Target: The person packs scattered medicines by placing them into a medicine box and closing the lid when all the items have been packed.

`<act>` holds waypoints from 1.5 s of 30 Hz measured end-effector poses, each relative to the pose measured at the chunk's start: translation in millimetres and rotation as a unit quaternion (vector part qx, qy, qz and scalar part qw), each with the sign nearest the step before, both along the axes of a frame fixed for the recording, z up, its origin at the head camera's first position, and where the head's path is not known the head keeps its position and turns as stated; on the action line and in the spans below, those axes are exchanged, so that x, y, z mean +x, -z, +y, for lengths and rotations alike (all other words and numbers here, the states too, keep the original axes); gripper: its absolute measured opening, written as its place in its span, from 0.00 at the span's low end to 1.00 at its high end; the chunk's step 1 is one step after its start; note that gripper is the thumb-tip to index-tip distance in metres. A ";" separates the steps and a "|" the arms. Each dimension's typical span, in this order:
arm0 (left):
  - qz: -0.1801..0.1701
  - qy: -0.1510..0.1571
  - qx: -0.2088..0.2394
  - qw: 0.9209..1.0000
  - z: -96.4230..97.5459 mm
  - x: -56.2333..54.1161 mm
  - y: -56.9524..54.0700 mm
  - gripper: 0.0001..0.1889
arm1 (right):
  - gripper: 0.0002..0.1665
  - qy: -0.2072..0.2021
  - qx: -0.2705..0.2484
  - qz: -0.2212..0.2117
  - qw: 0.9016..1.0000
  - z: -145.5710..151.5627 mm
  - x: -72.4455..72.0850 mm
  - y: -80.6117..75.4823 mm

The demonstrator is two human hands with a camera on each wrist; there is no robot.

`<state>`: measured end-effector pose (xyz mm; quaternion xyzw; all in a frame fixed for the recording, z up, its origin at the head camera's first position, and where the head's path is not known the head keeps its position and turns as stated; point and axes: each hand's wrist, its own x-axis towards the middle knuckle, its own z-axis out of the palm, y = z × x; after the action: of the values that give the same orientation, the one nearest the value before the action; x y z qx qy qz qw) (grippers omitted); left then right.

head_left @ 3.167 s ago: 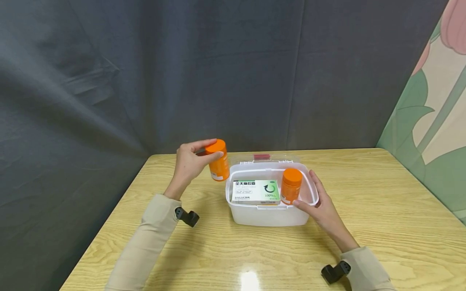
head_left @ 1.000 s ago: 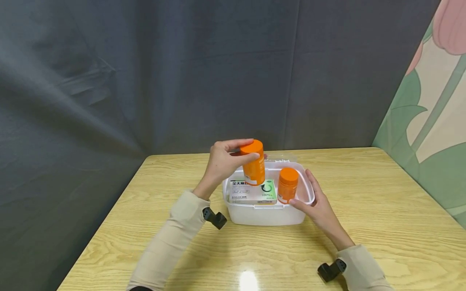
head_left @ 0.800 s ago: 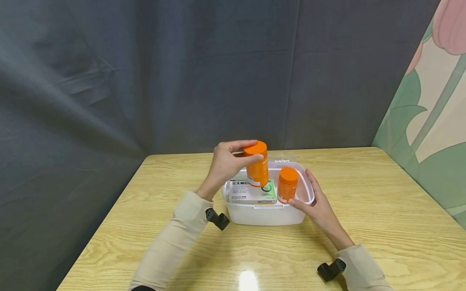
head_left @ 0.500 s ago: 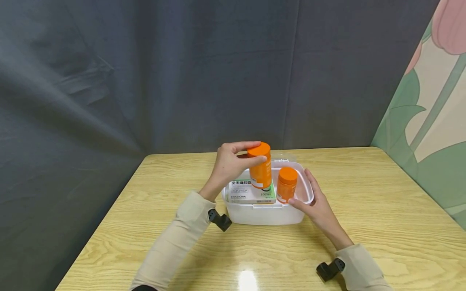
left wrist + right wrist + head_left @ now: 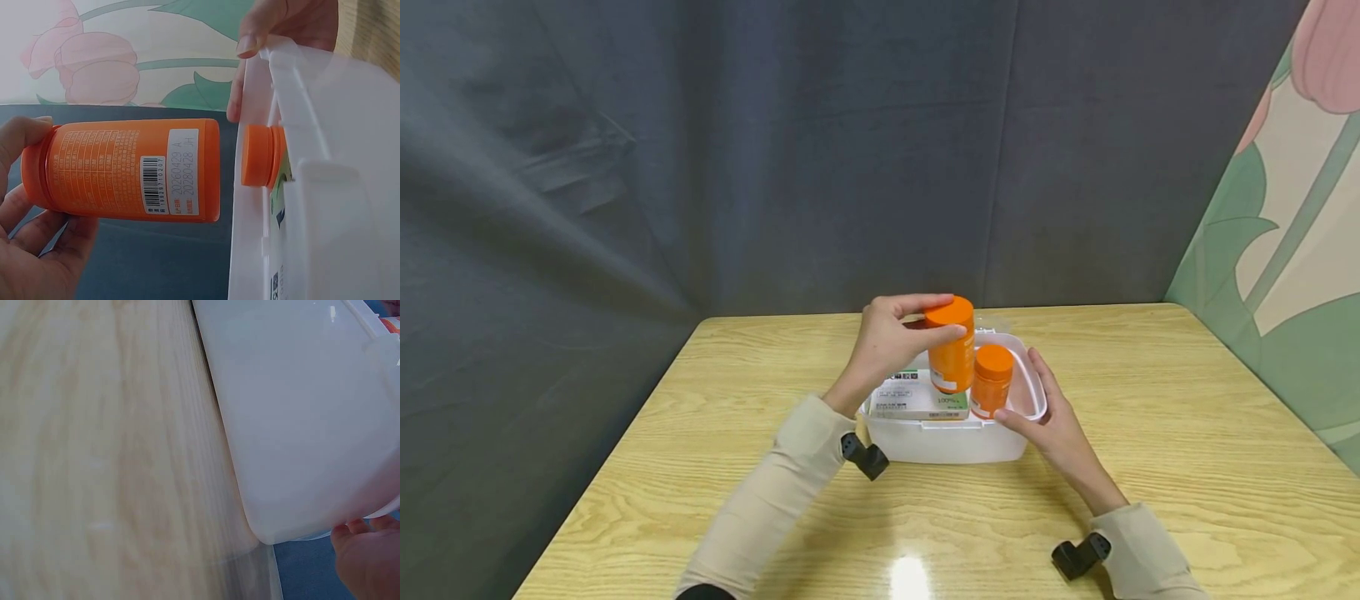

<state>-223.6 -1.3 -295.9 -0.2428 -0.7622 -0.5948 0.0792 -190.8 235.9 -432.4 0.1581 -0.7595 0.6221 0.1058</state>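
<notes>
My left hand (image 5: pixel 882 342) pinches an orange pill bottle (image 5: pixel 952 360) by its lid, thumb on the near side and fingers on the far side. The bottle hangs above a white plastic storage box (image 5: pixel 943 443). In the left wrist view its barcode and printed label (image 5: pixel 175 172) face the camera, and its bottom end is apart from the rim. A second orange pill bottle (image 5: pixel 992 383) stands inside the box at the right, beside a white-and-green medicine carton (image 5: pixel 910 398), partly hidden by the held bottle. My right hand (image 5: pixel 1060 429) grips the box's right end, thumb at the front rim.
The box stands on a light wood table (image 5: pixel 700 467), with its clear lid (image 5: pixel 996 323) folded back behind it. A dark curtain (image 5: pixel 850 167) hangs at the table's back and left side. On the right is a wall with painted flowers (image 5: pixel 1300 250).
My left hand has carried the pill bottle rightward from beside the box to over it, then on toward the standing bottle, slightly lower in the last second. The right hand keeps its hold.
</notes>
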 end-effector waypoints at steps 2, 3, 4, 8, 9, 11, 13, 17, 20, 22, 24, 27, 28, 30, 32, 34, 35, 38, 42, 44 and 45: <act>-0.001 0.000 -0.001 1.000 1.9 0.7 0.3 0.20 | 0.57 -0.001 -0.002 0.001 1.000 0.0 0.1 -0.1; -0.002 0.000 -0.001 1.000 2.7 0.9 0.6 0.20 | 0.57 -0.002 -0.001 0.001 1.000 0.0 0.0 -0.2; -0.002 0.000 -0.001 1.000 3.5 1.0 0.7 0.20 | 0.57 -0.003 -0.001 0.001 1.000 0.0 -0.1 -0.3; -0.003 0.004 0.002 1.000 5.5 2.1 0.7 0.20 | 0.57 0.000 0.011 0.000 1.000 -0.6 -0.8 -1.3; -0.002 0.005 0.002 1.000 6.0 2.4 0.5 0.20 | 0.57 0.001 0.016 -0.002 1.000 -0.8 -0.9 -1.7; -0.001 0.006 0.001 1.000 6.9 3.1 -0.1 0.20 | 0.57 0.006 0.025 -0.003 1.000 -1.0 -1.1 -2.5; -0.001 0.007 0.001 1.000 8.2 3.7 -0.7 0.20 | 0.57 0.009 0.032 -0.005 0.999 -0.9 -1.1 -3.3; -0.001 0.012 0.009 1.000 12.0 3.5 -0.3 0.21 | 0.57 0.008 0.026 -0.002 1.000 -0.1 -1.2 -4.0; 0.001 0.021 0.019 1.000 15.8 3.0 1.4 0.20 | 0.57 0.005 0.019 -0.001 1.000 0.3 -1.1 -4.5; 0.003 0.027 0.020 0.999 18.3 3.0 2.8 0.20 | 0.57 0.003 0.017 -0.001 1.000 0.5 -0.9 -4.9; 0.003 0.031 0.021 0.999 20.9 3.3 4.5 0.20 | 0.56 0.000 0.014 -0.001 1.000 0.6 -0.5 -4.8; 0.006 0.038 0.019 0.999 24.7 3.8 7.4 0.20 | 0.56 -0.002 0.010 -0.002 1.000 0.9 0.2 -4.1; 0.007 0.040 0.018 0.999 26.0 3.8 8.6 0.20 | 0.56 -0.001 0.011 -0.004 1.000 1.0 0.4 -3.8; 0.009 0.045 0.018 0.999 28.4 3.8 10.9 0.20 | 0.56 0.000 0.012 -0.005 1.000 1.1 0.7 -3.2; 0.008 0.046 0.016 0.999 30.6 3.8 13.2 0.20 | 0.56 -0.002 0.012 -0.005 1.000 1.2 0.8 -2.6; 0.005 0.048 0.015 0.999 32.8 3.9 15.3 0.20 | 0.56 -0.002 0.014 -0.005 1.000 1.3 0.8 -2.3; 0.005 0.047 0.015 0.999 33.9 3.9 16.1 0.20 | 0.56 -0.003 0.014 -0.004 1.000 1.4 0.8 -2.2; 0.001 0.045 0.014 0.999 37.3 3.9 18.3 0.20 | 0.56 -0.003 0.017 -0.003 1.000 1.4 0.4 -2.2; -0.005 0.045 0.017 0.999 41.2 4.5 20.2 0.21 | 0.56 -0.004 0.016 -0.003 1.000 1.4 0.1 -2.2; -0.008 0.045 0.018 0.999 42.8 4.9 21.0 0.21 | 0.56 -0.006 0.012 -0.003 1.000 1.4 0.2 -2.1; -0.008 0.044 0.018 0.999 43.5 4.9 21.5 0.21 | 0.56 -0.006 0.012 -0.004 1.000 1.4 0.2 -2.0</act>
<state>-218.7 42.3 -317.4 -0.2699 -0.7402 -0.6137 0.0507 -190.6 237.3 -430.3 0.1619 -0.7665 0.6139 0.0974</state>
